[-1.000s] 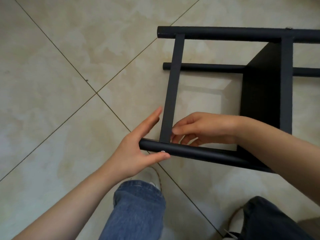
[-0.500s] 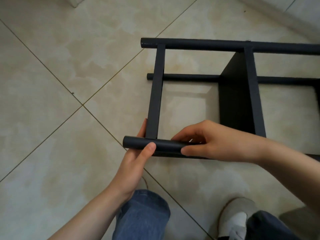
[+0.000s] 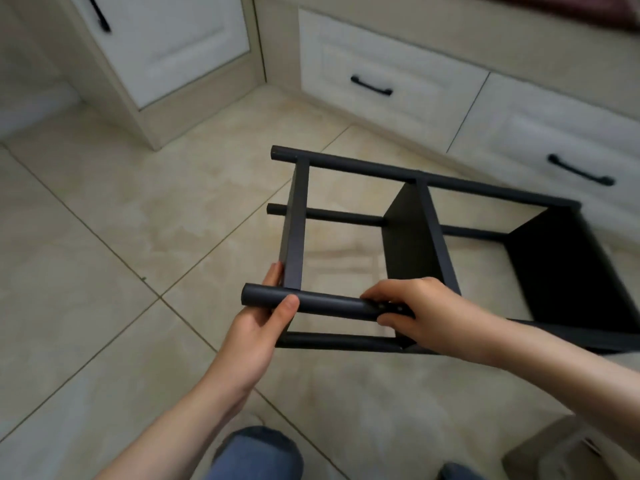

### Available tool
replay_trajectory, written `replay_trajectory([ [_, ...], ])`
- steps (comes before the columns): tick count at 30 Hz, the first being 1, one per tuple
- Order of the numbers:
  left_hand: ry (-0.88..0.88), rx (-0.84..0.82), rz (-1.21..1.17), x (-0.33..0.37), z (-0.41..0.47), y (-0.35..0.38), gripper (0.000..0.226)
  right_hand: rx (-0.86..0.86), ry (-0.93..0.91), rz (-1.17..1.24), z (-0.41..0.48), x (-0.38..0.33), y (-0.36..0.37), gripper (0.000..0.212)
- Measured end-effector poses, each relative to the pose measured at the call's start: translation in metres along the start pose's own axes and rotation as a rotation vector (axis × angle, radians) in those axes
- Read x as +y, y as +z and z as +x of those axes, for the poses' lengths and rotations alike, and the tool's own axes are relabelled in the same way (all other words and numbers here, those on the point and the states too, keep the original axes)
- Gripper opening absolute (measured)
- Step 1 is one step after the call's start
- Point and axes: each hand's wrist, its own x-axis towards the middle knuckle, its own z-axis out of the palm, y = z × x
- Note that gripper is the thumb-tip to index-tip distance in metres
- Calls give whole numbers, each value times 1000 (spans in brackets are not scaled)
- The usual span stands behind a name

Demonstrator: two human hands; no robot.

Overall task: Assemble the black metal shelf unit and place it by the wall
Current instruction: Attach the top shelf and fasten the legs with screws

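The black metal shelf unit (image 3: 412,237) is on its side above the tiled floor, its round legs pointing left and its flat shelves standing on edge. My left hand (image 3: 258,323) grips the end of the nearest round leg (image 3: 325,304), thumb on top and fingers behind. My right hand (image 3: 412,306) holds the same leg further right, fingers curled over it and thumb underneath. The unit's right end runs out of view behind my right forearm.
White cabinet drawers with black handles (image 3: 372,86) line the back and right, close behind the unit. A tall white cabinet door (image 3: 166,39) stands at the back left. Beige floor tiles (image 3: 104,254) spread to the left. My jeans-clad knee (image 3: 256,455) is at the bottom.
The head has tipped up, bringing the cabinets into view. The shelf unit now appears raised and angled, with a lower leg visible beneath the held one. Both hands keep their hold on the nearest leg.
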Motion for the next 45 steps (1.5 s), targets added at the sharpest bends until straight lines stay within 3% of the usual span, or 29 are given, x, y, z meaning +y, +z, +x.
replay_trajectory([
  [10,191,-106,226,136,9,0,78,159,47,-180,-24,-40,-84,29],
  [17,300,-137,401,223,0,21,61,325,101,-26,-57,-62,-121,36],
  [21,331,-175,543,262,-12,38,64,430,138,97,-81,-64,-132,37],
  [28,362,-115,638,316,-50,73,55,589,133,342,-117,-69,-137,30],
  [33,471,-60,568,332,-75,83,54,591,64,524,-132,-71,-137,25],
  [37,651,83,440,309,-87,99,34,625,27,632,-138,-70,-129,24],
  [39,737,183,489,291,-87,112,27,638,15,679,-142,-69,-125,23],
  [42,810,247,603,274,-85,123,43,649,16,717,-146,-69,-122,23],
  [45,855,250,523,269,-88,120,37,634,18,739,-147,-69,-121,24],
])
